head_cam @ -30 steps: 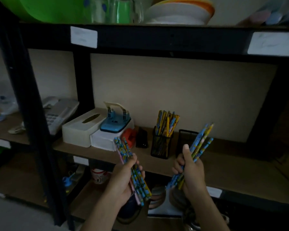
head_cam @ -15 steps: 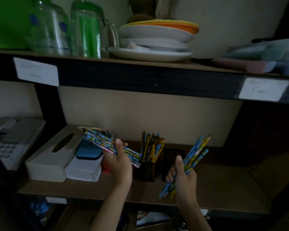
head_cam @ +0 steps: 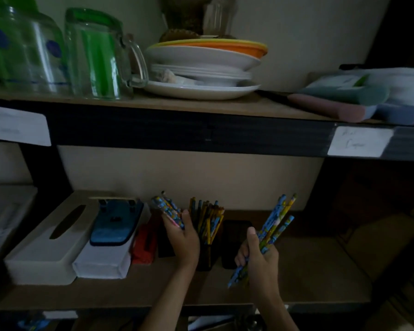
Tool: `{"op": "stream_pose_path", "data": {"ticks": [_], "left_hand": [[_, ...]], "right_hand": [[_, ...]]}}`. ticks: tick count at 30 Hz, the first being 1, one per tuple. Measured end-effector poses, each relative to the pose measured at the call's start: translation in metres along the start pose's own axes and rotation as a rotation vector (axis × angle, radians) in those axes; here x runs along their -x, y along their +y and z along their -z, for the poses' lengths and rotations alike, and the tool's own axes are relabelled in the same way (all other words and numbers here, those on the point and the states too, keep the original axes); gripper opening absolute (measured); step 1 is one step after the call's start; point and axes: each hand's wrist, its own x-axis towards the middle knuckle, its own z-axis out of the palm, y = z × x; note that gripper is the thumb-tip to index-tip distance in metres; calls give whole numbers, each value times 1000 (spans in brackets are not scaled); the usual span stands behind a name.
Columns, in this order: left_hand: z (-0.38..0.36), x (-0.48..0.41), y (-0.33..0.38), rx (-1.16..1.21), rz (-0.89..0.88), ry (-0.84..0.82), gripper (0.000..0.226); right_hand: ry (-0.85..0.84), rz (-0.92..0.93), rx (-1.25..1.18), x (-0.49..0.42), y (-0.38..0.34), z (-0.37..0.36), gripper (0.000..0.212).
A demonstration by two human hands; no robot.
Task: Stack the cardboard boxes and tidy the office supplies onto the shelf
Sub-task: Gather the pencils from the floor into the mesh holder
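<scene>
Both hands are raised in front of the lower shelf, each closed around its own bundle of patterned pencils. The left hand grips a bundle whose ends lean up and to the left, just left of the pencil cup — a dark holder already packed with upright pencils (blue and yellow, mostly). The right hand is wrapped around a second bundle, thumb pressed along the shafts, the pencils slanting up to the right and poking out below the fist. Between the two hands, a second dark holder stands just right of the cup; what it contains cannot be made out in the dim light.

Left along the same shelf sit a red stapler, a blue hole punch resting on a white box, and a white tissue box touching that box's left side. On the upper shelf stand two glass mugs — one with a clear handle — beside a stack of plates.
</scene>
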Motion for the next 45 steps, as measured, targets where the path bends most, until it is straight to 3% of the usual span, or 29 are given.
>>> {"op": "stream_pose_path", "data": {"ticks": [5, 11, 13, 15, 18, 23, 33, 39, 45], "left_hand": [[6, -8, -1, -153, -30, -155, 28], [12, -24, -32, -574, 58, -458, 5], [13, -22, -30, -595, 49, -442, 18], [15, -22, -26, -617, 59, -407, 49], [20, -26, -27, -386, 174, -467, 84], [23, -28, -20, -99, 198, -743, 83], [19, -33, -23, -41, 239, -781, 74], [34, -40, -37, -281, 200, -964, 134], [43, -34, -33, -453, 106, -990, 129]], "right_hand": [[-20, 13, -28, 0, -1, -7, 40], [-18, 6, -15, -4, 0, -18, 37], [-20, 5, -1, -5, 1, -22, 35], [-21, 31, 33, -7, 3, -23, 34], [-8, 52, 133, -11, 7, -23, 35], [-9, 27, 267, -20, 17, -18, 35], [-166, -45, 298, -7, 27, -26, 19], [-200, -59, 326, -5, 28, -18, 18], [-214, -80, 318, -2, 22, -19, 15]]}}
